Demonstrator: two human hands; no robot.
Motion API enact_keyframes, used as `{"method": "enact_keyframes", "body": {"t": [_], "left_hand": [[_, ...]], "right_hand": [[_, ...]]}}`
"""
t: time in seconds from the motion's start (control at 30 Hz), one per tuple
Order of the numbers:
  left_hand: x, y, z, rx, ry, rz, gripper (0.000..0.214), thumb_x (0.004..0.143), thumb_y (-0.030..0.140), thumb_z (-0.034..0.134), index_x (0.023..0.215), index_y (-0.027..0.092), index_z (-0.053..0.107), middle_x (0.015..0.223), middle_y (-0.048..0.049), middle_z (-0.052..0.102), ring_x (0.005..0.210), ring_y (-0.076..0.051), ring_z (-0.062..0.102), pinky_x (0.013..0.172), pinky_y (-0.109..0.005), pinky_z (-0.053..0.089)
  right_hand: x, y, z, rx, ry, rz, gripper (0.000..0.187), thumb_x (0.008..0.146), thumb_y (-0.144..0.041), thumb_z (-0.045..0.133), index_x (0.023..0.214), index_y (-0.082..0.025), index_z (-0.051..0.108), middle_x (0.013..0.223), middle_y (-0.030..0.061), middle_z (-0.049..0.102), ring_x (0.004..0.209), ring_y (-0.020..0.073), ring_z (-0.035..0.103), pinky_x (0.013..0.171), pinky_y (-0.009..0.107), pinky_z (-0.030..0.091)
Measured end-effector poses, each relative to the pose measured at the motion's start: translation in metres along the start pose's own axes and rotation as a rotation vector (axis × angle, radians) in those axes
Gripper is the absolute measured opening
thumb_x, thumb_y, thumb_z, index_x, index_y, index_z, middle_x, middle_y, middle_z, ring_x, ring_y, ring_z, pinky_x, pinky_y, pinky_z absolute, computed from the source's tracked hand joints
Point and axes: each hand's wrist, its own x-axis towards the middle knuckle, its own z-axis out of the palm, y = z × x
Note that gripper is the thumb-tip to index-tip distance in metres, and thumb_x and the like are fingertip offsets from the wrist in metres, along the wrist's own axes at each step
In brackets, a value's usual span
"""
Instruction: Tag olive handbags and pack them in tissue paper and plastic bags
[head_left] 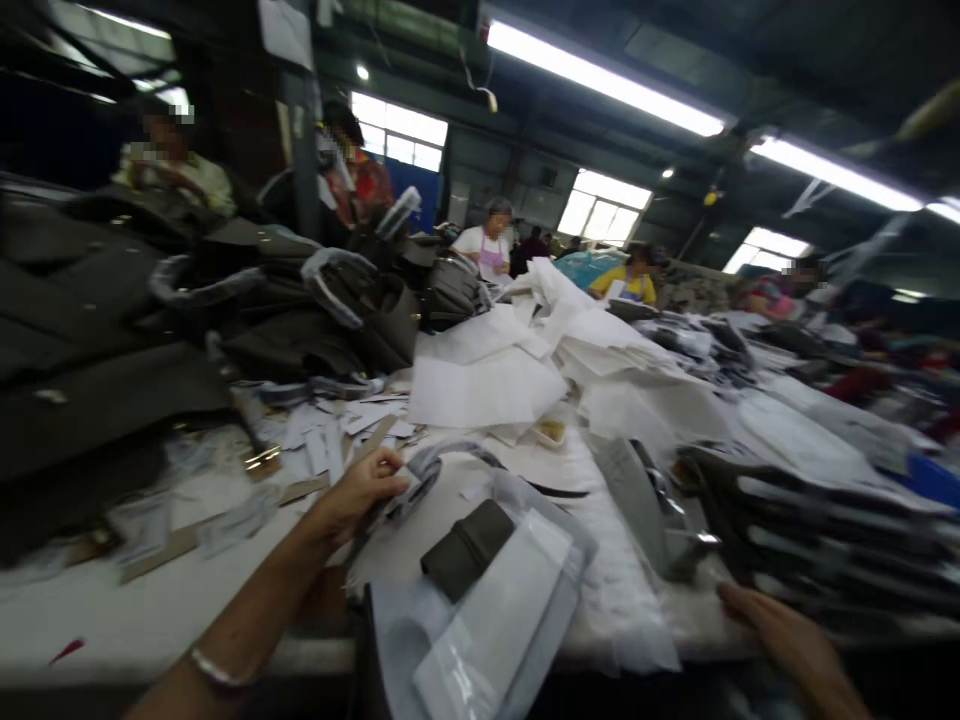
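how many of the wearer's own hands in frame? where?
2. The left hand grips the wrapped handle, left of centre; the right hand is at lower right, by the dark stack, contact unclear from blur. Neither hand is fully hidden.

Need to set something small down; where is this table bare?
The table's clearest patch is front left, bordered by the red scrap, the cardboard strip and the left forearm. Crowded: the dark bags at left, the white sheets mid-table, the wrapped piece front centre, and the dark stack at right.
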Motion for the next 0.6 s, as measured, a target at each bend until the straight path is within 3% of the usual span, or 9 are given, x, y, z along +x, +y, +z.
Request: {"method": "enact_keyframes", "body": {"t": [0.07, 0.13, 0.27, 0.37, 0.47, 0.6], "left_hand": [[0.002, -0.002, 0.002, -0.021, -0.011, 0.042, 0.051, 0.053, 0.042, 0.08, 0.084, 0.021, 0.045, 0.066, 0.0061, 0.056, 0.053, -0.009, 0.048, 0.051, -0.021, 0.032], [0.004, -0.005, 0.005, -0.018, 0.022, 0.072, 0.047, 0.054, 0.038, 0.078, 0.084, 0.021, 0.046, 0.066, 0.0063, 0.055, 0.054, -0.009, 0.047, 0.052, -0.021, 0.032], [0.005, -0.013, 0.013, 0.01, 0.049, 0.118, 0.039, 0.06, 0.035, 0.073, 0.083, 0.021, 0.045, 0.065, 0.0075, 0.052, 0.054, -0.008, 0.044, 0.053, -0.021, 0.031], [0.004, -0.017, 0.014, 0.036, 0.068, 0.17, 0.031, 0.064, 0.03, 0.069, 0.083, 0.021, 0.046, 0.064, 0.0083, 0.05, 0.054, -0.008, 0.042, 0.052, -0.021, 0.029], [0.004, -0.02, 0.012, 0.046, 0.091, 0.223, 0.027, 0.066, 0.026, 0.068, 0.081, 0.02, 0.047, 0.065, 0.0076, 0.05, 0.059, -0.009, 0.045, 0.055, -0.022, 0.032], [0.006, -0.021, 0.011, 0.041, 0.116, 0.239, 0.025, 0.066, 0.023, 0.067, 0.08, 0.02, 0.047, 0.065, 0.0069, 0.05, 0.06, -0.01, 0.046, 0.056, -0.022, 0.032]], "right_hand": [[-0.007, -0.008, 0.014, 0.133, -0.026, -0.019, 0.026, 0.047, -0.051, 0.071, 0.059, -0.029, 0.076, 0.079, 0.0106, 0.077, 0.086, 0.0372, 0.072, 0.071, 0.044, 0.057], [-0.031, -0.033, 0.044, 0.152, -0.128, -0.093, 0.037, 0.05, -0.055, 0.077, 0.072, -0.025, 0.08, 0.085, 0.0123, 0.078, 0.087, 0.0361, 0.072, 0.074, 0.042, 0.058], [-0.118, -0.117, 0.137, 0.127, -0.551, -0.434, 0.043, 0.067, -0.06, 0.075, 0.081, -0.019, 0.079, 0.078, 0.01, 0.075, 0.075, 0.0264, 0.068, 0.072, 0.034, 0.055], [-0.168, -0.165, 0.208, 0.174, -0.8, -0.509, 0.042, 0.074, -0.06, 0.072, 0.074, -0.018, 0.077, 0.071, 0.007, 0.073, 0.069, 0.0211, 0.065, 0.066, 0.03, 0.052], [-0.183, -0.179, 0.255, 0.153, -0.877, -0.511, 0.044, 0.076, -0.06, 0.071, 0.073, -0.016, 0.074, 0.069, 0.0061, 0.072, 0.063, 0.0177, 0.064, 0.06, 0.027, 0.048], [-0.17, -0.176, 0.278, 0.065, -0.837, -0.439, 0.049, 0.073, -0.064, 0.071, 0.071, -0.015, 0.071, 0.067, 0.0062, 0.071, 0.058, 0.0158, 0.063, 0.054, 0.025, 0.044]]}}
